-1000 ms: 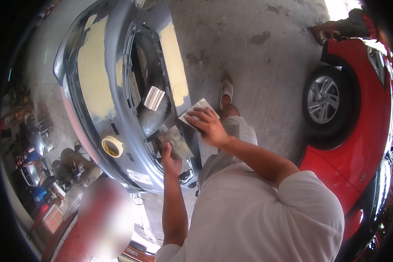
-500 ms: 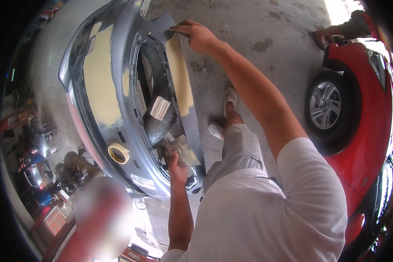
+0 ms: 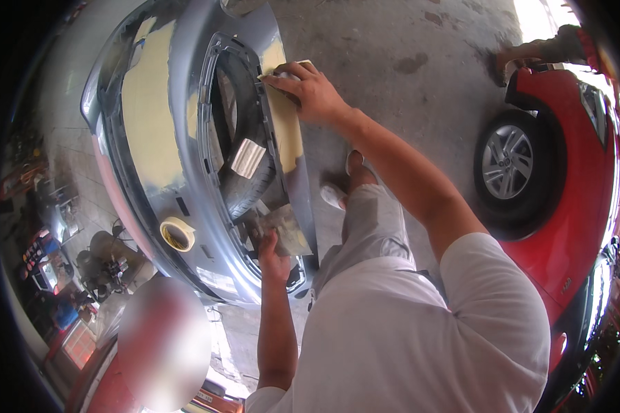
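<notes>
A grey car bumper [image 3: 210, 237] stands in front of me, with dull yellow filler on a broad patch [image 3: 153, 117] and on the strip [image 3: 288, 141] along its near edge. My right hand [image 3: 308, 91] is on that strip, fingers pressed over a thin pale flat piece whose edges peek out; the fingers hide most of it. Lower down, my left hand [image 3: 274, 261] grips a flat, smeared grey-beige plate [image 3: 291, 233] by its lower edge, held over the bumper's opening. A tyre [image 3: 249, 196] shows through the opening, with a pale ridged block [image 3: 248, 158] lying on it.
A masking tape roll [image 3: 178, 234] rests on the bumper. At right stands a red car [image 3: 565, 227] with its wheel [image 3: 508, 162]; another person's leg [image 3: 530, 54] shows beyond it. Tools and machines [image 3: 103, 258] crowd the left. The concrete floor [image 3: 386, 41] is stained.
My right hand has slid down along the filler strip, toward me, from the bumper's upper end. The left hand still holds the plate. The view has shifted slightly.
</notes>
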The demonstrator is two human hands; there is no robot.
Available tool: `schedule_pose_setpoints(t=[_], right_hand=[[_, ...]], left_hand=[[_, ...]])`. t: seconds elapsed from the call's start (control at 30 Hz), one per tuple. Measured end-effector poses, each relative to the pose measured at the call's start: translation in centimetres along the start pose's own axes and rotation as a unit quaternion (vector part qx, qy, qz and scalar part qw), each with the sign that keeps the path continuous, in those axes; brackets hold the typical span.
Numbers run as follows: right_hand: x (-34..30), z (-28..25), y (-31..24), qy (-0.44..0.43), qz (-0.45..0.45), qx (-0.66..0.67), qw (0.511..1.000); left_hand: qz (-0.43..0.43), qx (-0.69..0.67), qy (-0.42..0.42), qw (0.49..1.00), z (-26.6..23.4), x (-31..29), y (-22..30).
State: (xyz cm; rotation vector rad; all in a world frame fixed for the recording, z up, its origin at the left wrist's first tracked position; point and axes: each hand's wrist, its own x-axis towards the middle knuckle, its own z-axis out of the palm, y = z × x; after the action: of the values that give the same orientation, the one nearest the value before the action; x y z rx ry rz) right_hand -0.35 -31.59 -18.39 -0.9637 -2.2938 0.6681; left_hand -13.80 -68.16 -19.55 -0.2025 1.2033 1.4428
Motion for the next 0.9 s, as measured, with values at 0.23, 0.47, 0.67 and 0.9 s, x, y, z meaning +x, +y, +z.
schedule_pose_setpoints(t=[0.23,0.47,0.67,0.9], right_hand=[[-5.7,0.5,-3.3,0.001,-0.005,0.04,0.999],[-10.1,0.6,-5.9,-0.032,0.0,0.057,0.998],[-13.5,1.5,-6.8,-0.026,-0.014,0.065,0.997],[-18.4,1.3,-8.0,-0.162,-0.03,0.068,0.984]], left_hand=[[-0.002,-0.001,-0.023,1.0,0.3,-0.2,0.1],[-0.009,0.019,-0.039,0.999,0.8,-0.5,0.4],[-0.003,0.017,-0.038,0.999,0.6,-0.7,0.3],[0.009,0.03,0.013,0.999,2.2,-1.4,0.7]])
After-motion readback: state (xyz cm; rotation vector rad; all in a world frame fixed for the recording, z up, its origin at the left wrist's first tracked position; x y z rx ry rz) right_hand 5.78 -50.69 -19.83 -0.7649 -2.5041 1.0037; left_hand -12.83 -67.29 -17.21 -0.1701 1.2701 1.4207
